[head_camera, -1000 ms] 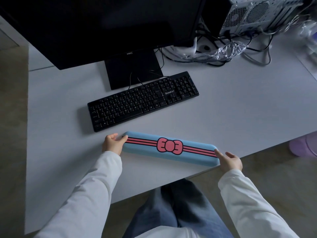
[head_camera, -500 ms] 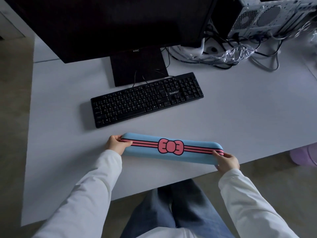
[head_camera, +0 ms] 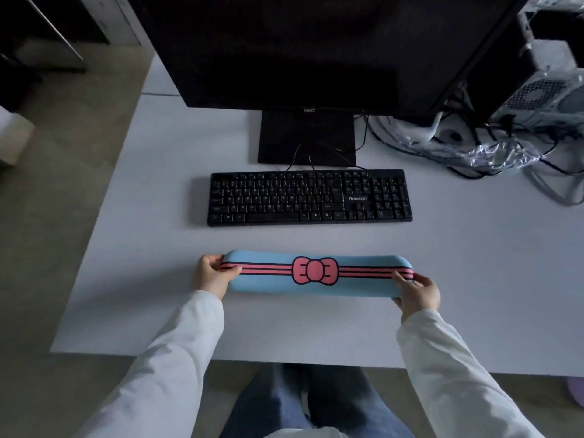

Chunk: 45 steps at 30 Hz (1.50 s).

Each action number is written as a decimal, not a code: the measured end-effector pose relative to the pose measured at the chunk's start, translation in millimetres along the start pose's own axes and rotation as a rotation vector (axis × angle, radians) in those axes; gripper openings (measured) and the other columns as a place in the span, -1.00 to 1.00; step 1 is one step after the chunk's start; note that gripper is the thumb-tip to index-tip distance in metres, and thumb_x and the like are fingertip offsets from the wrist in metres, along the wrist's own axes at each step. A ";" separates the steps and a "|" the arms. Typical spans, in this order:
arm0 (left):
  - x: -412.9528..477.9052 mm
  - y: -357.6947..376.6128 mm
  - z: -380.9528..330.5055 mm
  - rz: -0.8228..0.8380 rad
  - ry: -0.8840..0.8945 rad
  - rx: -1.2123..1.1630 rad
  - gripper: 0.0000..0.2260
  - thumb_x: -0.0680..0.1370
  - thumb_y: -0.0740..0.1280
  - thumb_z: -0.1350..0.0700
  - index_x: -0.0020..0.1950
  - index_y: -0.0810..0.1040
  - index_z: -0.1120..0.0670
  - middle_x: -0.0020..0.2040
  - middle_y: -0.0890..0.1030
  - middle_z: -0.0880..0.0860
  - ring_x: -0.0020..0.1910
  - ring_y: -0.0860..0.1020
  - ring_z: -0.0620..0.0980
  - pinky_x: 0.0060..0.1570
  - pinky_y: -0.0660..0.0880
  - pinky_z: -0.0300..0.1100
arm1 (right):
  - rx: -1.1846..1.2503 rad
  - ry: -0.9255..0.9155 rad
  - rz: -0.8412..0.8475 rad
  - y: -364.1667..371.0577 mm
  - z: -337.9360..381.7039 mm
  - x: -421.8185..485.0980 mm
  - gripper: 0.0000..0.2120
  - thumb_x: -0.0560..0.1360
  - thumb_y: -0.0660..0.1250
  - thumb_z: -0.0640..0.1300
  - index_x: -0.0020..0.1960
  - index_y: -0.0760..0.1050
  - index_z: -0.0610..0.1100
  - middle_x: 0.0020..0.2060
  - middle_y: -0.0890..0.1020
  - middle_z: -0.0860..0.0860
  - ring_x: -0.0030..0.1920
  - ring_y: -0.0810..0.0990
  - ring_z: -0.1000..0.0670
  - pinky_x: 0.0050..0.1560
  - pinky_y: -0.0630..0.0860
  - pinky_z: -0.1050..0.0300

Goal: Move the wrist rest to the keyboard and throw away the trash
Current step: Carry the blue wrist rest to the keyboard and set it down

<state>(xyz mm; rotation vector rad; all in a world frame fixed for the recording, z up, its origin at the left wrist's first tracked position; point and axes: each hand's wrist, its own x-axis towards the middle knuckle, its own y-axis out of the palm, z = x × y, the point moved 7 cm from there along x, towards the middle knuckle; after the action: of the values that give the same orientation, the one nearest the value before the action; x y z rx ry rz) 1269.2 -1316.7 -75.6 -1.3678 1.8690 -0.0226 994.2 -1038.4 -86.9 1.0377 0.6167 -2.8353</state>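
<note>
You've got the wrist rest [head_camera: 317,273] by both ends: your left hand [head_camera: 211,275] is clamped on its left tip w/ the thumb on top over the pink stripes, and your right hand [head_camera: 416,292] is clamped on the right tip, thumb likewise on top, other fingers curled under. The rest is blue w/ a pink bow in the middle and runs roughly parallel to the keyboard [head_camera: 309,197], on the near side of it and apart from it, w/ a strip of bare desk [head_camera: 132,241] showing between the two. Can't tell whether the rest is touching the desk surface or held just off it; a soft shadow sits under its near edge. The keyboard is black, square-on to you, its far edge just in front of the monitor [head_camera: 303,49] stand base. To the right at the back there's a PC tower [head_camera: 543,71] w/ a tangle of cables [head_camera: 410,143], and some crinkled clear plastic wrap [head_camera: 496,153] lying among them, well apart from your hands. White sleeves cover both your forearms; your jeans-clad legs show below the desk's near edge.
</note>
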 end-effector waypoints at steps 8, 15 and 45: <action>1.0 6.4 3.7 -0.039 -0.049 0.026 -0.61 0.36 0.44 0.30 0.15 0.45 0.28 0.12 0.58 0.27 0.07 0.55 0.16 0.01 0.34 -0.19 | -0.046 -0.006 0.006 2.4 -2.5 16.4 -0.64 0.35 0.44 -0.21 0.11 0.52 -0.26 -0.09 0.54 -0.15 -0.06 0.53 -0.13 0.17 0.51 -0.19; -0.3 10.0 0.5 -0.065 -0.057 0.033 -0.59 0.37 0.43 0.30 0.19 0.44 0.30 0.20 0.57 0.28 0.03 0.52 0.10 0.03 0.34 -0.20 | -0.035 -0.023 -0.001 2.5 -2.2 22.9 -0.62 0.35 0.44 -0.20 0.14 0.50 -0.23 0.00 0.56 -0.18 -0.06 0.52 -0.12 0.16 0.51 -0.19; -59.9 151.0 -3.5 -0.080 0.913 0.941 -0.54 0.53 0.13 0.01 0.45 0.20 -0.05 0.48 0.19 0.00 0.53 -0.26 -0.15 0.45 -0.12 -0.05 | -1.120 -1.388 0.313 127.1 -11.9 -60.7 -0.52 0.59 -0.14 0.00 0.40 0.22 -0.19 0.39 0.39 -0.10 0.46 0.15 -0.01 0.46 0.02 0.05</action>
<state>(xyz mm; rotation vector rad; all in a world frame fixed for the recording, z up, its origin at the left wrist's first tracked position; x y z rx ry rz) 1152.9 -1207.2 -105.9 -0.7573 2.0023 -1.5727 1072.4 -1155.3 -101.0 -0.8348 1.2659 -1.6715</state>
